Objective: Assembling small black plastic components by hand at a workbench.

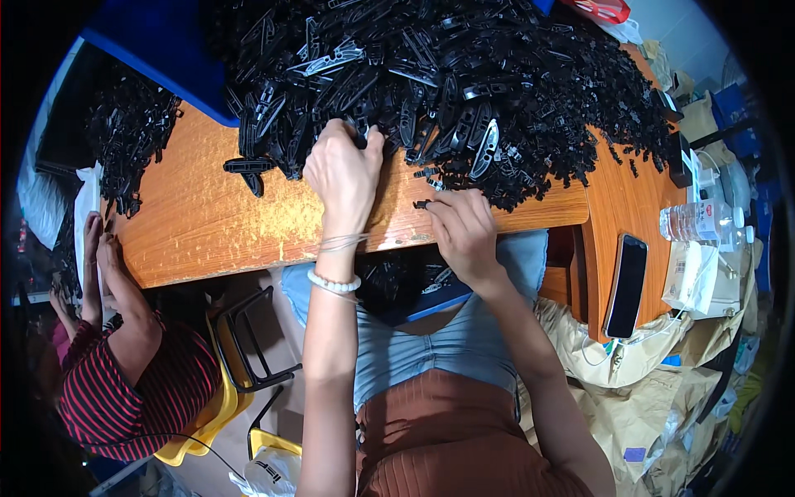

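Note:
A large heap of black plastic parts (pixel 397 74) covers the far side of the wooden table (pixel 224 207). At its near edge, my left hand (pixel 342 170) is closed with thumb and fingers on a black plastic part (pixel 362 139), mostly hidden among the others. To the right, my right hand (pixel 465 232) pinches a small black clip (pixel 421 205) between thumb and fingertips, just over the table's front edge. Small loose clips (pixel 431 178) lie between my hands and the heap. A long oval part with a shiny rim (pixel 486 149) rests at the heap's near edge.
A blue bin (pixel 166 50) stands at the far left. A co-worker in a striped top (pixel 141 385) sits left, near another black pile (pixel 132 124). A phone (pixel 626 286) and water bottles (pixel 700 224) are at right. A blue tray (pixel 431 300) of black parts sits below the table edge.

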### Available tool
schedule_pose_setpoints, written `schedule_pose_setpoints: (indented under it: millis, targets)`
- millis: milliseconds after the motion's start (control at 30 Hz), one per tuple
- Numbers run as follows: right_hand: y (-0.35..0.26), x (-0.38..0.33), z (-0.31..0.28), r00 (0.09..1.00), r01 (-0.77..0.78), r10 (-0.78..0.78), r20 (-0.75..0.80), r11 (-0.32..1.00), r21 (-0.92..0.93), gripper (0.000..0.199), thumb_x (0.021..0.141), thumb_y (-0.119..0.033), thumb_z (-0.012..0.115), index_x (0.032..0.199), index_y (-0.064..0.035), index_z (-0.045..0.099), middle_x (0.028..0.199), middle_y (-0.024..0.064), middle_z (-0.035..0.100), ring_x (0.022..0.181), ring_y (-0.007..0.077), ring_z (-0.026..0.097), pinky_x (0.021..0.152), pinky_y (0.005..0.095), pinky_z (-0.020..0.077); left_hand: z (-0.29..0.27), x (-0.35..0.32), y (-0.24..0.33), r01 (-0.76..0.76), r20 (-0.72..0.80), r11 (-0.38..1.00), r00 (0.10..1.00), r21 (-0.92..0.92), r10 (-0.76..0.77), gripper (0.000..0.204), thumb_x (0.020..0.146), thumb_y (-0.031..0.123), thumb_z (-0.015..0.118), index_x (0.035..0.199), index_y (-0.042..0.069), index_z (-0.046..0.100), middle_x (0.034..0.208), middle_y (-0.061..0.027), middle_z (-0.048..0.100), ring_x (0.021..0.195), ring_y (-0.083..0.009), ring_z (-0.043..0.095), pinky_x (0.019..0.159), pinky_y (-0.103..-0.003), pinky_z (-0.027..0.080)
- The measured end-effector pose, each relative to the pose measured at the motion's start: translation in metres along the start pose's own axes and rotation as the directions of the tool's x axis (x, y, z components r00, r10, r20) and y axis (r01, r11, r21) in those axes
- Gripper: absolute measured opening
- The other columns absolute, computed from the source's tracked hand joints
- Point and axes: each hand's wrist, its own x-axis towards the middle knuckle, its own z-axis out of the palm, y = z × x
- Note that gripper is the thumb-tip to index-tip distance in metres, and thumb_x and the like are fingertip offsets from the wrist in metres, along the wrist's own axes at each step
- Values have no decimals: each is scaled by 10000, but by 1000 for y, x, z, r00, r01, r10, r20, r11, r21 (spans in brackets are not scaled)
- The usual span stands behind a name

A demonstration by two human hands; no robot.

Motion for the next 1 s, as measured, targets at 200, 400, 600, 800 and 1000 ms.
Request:
schedule_pose_setpoints:
  millis: [200,400,600,800,1000]
  targets:
    - [9,-7,-3,997,-34,27,69,994,107,207,688,29,681,872,-24,601,874,93,602,785,283,558,686,359,452,-21,-47,-3,120,48,907,993,-404,-110,211,773,91,695,862,-11,534,734,-103,595,601,-166,592,525,-284,453]
    - [-16,-6,-29,942,-330,313,120,801,499,134,784,76,623,900,10,615,875,79,588,729,155,575,648,257,455,-34,-104,-16,435,444,326,894,-839,-50,191,818,-109,590,984,-53,516,847,-73,602,779,-127,634,655,-202,522]
    - [-32,-2,-40,893,-436,397,214,642,630,178,796,112,585,967,79,619,914,108,588,803,132,583,700,222,456,-40,-124,0,520,553,228,825,-823,115,295,806,-128,598,1068,-27,506,1029,-113,590,858,-114,607,704,-211,489]
    - [-31,5,-58,907,-409,243,344,702,583,197,751,88,626,935,26,659,865,87,606,784,173,581,679,268,456,-47,-118,-5,635,695,323,710,-702,115,307,805,-84,638,1093,-61,532,811,-99,672,697,-123,662,647,-187,525]
    - [-36,4,-62,971,-159,89,222,934,319,241,691,78,661,909,-23,666,849,80,600,761,237,558,665,321,437,-50,-118,-1,675,699,202,711,-709,79,229,827,-72,617,1042,-78,540,861,-142,673,771,-178,684,697,-232,567]
